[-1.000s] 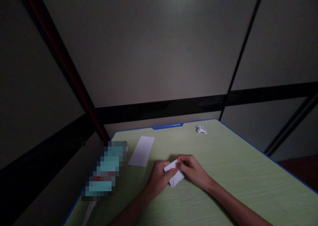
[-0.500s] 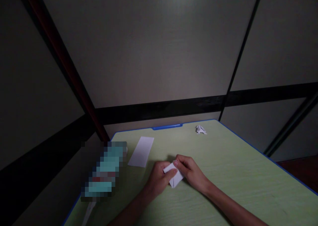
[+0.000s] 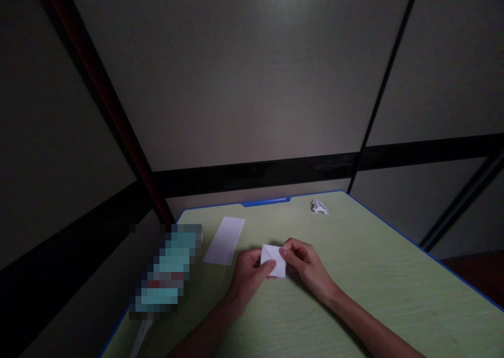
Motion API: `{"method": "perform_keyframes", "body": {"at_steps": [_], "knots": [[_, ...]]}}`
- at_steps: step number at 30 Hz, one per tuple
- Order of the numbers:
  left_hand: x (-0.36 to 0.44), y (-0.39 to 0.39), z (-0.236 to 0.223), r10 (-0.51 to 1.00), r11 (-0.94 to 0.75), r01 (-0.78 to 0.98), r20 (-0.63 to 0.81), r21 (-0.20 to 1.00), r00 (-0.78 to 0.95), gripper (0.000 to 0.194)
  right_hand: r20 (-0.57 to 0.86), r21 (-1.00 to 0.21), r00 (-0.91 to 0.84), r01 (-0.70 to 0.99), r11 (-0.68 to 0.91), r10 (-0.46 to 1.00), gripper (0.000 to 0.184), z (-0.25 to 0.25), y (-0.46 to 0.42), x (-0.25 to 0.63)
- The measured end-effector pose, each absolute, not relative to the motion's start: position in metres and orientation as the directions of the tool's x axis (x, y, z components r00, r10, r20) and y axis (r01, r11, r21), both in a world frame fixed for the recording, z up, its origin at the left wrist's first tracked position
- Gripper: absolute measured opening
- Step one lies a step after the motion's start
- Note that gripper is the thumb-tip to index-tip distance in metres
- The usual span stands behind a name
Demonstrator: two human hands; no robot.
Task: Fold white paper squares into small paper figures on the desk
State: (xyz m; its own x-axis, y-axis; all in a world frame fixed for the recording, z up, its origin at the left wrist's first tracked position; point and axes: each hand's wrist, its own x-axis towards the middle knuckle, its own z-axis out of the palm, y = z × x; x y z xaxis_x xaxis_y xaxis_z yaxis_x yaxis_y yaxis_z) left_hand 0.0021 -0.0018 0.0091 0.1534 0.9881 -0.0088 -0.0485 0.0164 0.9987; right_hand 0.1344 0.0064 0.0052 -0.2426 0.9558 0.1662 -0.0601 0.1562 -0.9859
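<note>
A small folded white paper (image 3: 277,267), roughly square with a slanting crease near its top left, is held up between both hands over the table. My left hand (image 3: 249,273) pinches its left side, thumb on the front face and fingers behind. At its upper right edge, my right hand (image 3: 305,263) grips it between thumb and fingers. The fingers behind the paper are partly hidden. Beyond and to the left lies a flat white paper strip (image 3: 224,241). A folded paper figure (image 3: 319,207), shaped like a frog, sits near the table's far right corner.
The pale green table (image 3: 366,279) has a blue rim and a blue tray-like recess (image 3: 266,202) at its far edge. On the left stands a pixelated turquoise object (image 3: 169,269) with a whitish strip below it. Grey cupboard panels (image 3: 252,85) rise behind.
The folded paper has turned from a tilted position to nearly square-on and moved slightly up. Both hands have shifted with it, still gripping. The view has moved very slightly.
</note>
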Motion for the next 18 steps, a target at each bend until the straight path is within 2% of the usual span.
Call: {"method": "perform_keyframes", "body": {"at_steps": [3,8,12,15,18], "knots": [[-0.0004,0.0007,0.0114,1.0,-0.006,-0.084,0.008,0.996,0.027,0.014,0.122,-0.992,-0.331,-0.055,0.11,0.936,0.025,0.0042,0.0069,0.1341],[0.0003,0.0011,0.0094,0.998,-0.055,-0.061,0.057,0.997,0.036,0.017,0.104,-0.995,-0.374,-0.03,0.099,0.921,0.025,0.0066,0.0046,0.1295],[0.0017,-0.0009,0.0097,0.997,-0.067,-0.003,0.067,0.998,0.036,0.018,0.254,-0.966,-0.262,-0.03,0.255,0.931,0.013,0.0082,0.001,0.129],[0.0011,-0.001,0.0089,0.994,-0.079,0.002,0.079,0.997,0.076,0.018,0.352,-0.931,-0.215,0.016,0.364,0.911,0.026,0.0081,-0.0009,0.1313],[0.0002,0.0001,0.0069,0.992,-0.089,0.01,0.087,0.996,0.091,0.016,0.356,-0.921,-0.258,0.068,0.385,0.898,0.026,0.0055,-0.0005,0.1331]]}}
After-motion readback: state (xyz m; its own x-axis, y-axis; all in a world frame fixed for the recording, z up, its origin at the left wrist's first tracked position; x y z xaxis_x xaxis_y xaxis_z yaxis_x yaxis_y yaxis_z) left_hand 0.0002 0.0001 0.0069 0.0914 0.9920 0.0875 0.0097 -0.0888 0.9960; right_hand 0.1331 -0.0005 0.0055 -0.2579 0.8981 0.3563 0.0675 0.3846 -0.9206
